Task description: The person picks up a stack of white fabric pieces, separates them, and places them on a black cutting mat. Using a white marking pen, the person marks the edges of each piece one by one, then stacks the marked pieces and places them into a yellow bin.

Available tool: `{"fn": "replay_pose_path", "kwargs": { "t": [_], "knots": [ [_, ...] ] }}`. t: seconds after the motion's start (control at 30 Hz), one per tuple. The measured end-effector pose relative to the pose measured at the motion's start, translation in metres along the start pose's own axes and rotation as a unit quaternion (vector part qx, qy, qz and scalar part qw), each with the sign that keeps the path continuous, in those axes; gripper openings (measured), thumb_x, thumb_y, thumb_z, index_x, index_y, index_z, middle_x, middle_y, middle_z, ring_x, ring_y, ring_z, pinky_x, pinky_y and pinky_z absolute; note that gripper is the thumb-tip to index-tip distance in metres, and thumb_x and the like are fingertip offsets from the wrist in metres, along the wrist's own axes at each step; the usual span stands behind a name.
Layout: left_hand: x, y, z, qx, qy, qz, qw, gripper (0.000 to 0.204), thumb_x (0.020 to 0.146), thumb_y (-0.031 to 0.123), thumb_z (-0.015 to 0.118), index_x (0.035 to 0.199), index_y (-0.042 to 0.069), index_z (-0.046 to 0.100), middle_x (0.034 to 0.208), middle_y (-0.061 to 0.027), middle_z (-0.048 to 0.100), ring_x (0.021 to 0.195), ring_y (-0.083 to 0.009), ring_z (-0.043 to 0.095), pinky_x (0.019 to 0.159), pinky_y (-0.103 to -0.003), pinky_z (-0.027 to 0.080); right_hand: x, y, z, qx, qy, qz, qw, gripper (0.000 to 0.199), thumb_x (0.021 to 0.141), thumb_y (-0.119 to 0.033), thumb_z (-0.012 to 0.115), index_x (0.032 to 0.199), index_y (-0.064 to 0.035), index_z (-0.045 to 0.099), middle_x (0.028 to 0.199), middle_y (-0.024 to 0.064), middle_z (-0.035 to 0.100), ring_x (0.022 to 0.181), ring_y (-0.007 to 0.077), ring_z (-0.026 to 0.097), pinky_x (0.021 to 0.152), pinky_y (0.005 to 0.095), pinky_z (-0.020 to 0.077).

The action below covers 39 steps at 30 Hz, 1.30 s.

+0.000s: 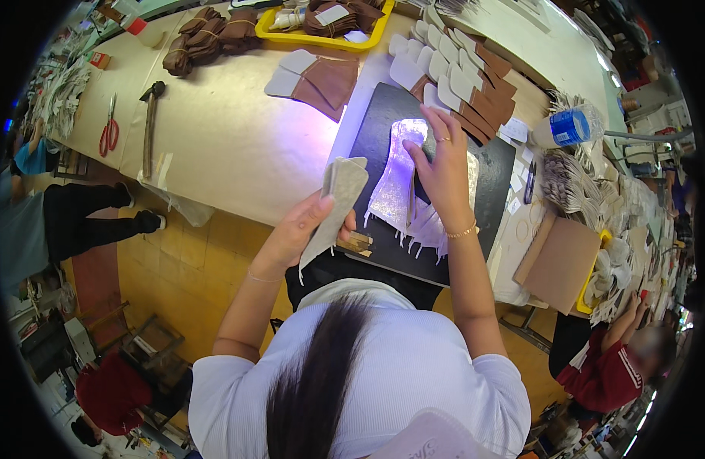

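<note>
Head view, looking down past dark hair and a white shirt onto a long workbench. A grey, tongue-shaped cut piece (335, 206) is held up off the bench in the left hand (302, 226), thumb and fingers closed on its lower half. The right hand (444, 164), with a ring and a bracelet, is laid flat with the fingers spread on a silvery cut piece (398, 180). That piece lies on a black mat (494, 191) under violet light, with more pale pieces fanned beneath it at the near edge.

Judged from this, the flat piece is best kept pinned by the spread fingers so that it cannot slide. The lifted piece is best brought down edge to edge with it, not dropped, and its fringed near edge kept free of the mat's edge.

Far along the bench, rows of white-and-brown pieces (459, 84) overlap like tiles, and a yellow tray (322, 38) holds brown bundles. A hammer (149, 126) and red scissors (109, 130) lie well apart to the left. A plastic bottle (570, 126) lies to the right. Another person in red sits at the near right.
</note>
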State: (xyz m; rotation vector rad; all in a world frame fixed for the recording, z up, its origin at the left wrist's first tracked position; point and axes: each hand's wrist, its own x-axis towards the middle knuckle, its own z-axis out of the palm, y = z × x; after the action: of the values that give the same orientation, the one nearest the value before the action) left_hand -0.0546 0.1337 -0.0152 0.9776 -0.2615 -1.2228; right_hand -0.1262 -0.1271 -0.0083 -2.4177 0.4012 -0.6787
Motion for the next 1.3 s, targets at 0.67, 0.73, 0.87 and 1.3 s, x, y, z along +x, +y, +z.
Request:
{"fn": "replay_pose_path", "kwargs": {
  "t": [0.67, 0.73, 0.87, 1.3],
  "knots": [
    [0.024, 0.002, 0.031, 0.028, 0.082, -0.066, 0.994, 0.049, 0.106, 0.031, 0.053, 0.144, 0.001, 0.044, 0.089, -0.0033, 0.059, 0.086, -0.0130, 0.062, 0.080, -0.029, 0.055, -0.064, -0.026, -0.110, 0.597, 0.018, 0.090, 0.797, 0.022, 0.099, -0.009, 0.064, 0.119, -0.0013, 0.060, 0.098, 0.0067, 0.064, 0.087, 0.0143, 0.064, 0.079, 0.0310, 0.0540],
    [0.035, 0.000, 0.041, 0.057, 0.053, -0.027, 0.997, 0.046, 0.103, 0.028, 0.060, 0.139, 0.002, 0.047, 0.093, -0.0033, 0.062, 0.085, -0.0126, 0.062, 0.078, -0.027, 0.052, -0.058, -0.004, -0.118, 0.503, 0.053, 0.157, 0.849, 0.022, 0.100, -0.011, 0.064, 0.118, -0.0004, 0.061, 0.098, 0.0051, 0.063, 0.084, 0.0126, 0.063, 0.076, 0.0281, 0.0536],
    [0.072, -0.003, 0.075, 0.117, 0.112, 0.107, 0.981, 0.052, 0.098, 0.023, 0.069, 0.140, 0.003, 0.045, 0.098, -0.0066, 0.067, 0.083, -0.0165, 0.062, 0.077, -0.030, 0.052, -0.042, 0.051, -0.084, 0.305, 0.035, 0.205, 0.929, 0.025, 0.099, -0.014, 0.067, 0.120, -0.0013, 0.064, 0.098, 0.0025, 0.062, 0.086, 0.0098, 0.058, 0.076, 0.0246, 0.0497],
    [0.129, -0.017, 0.031, 0.549, 0.187, 0.058, 0.813, 0.086, 0.084, 0.021, 0.081, 0.152, -0.002, 0.035, 0.101, -0.0122, 0.060, 0.078, -0.0214, 0.059, 0.077, -0.033, 0.051, -0.019, 0.090, -0.060, -0.108, -0.219, 0.201, 0.949, 0.082, 0.067, -0.041, 0.091, 0.130, 0.0008, 0.057, 0.119, 0.0248, 0.062, 0.112, 0.0399, 0.061, 0.095, 0.0431, 0.0494]
  ]
}}
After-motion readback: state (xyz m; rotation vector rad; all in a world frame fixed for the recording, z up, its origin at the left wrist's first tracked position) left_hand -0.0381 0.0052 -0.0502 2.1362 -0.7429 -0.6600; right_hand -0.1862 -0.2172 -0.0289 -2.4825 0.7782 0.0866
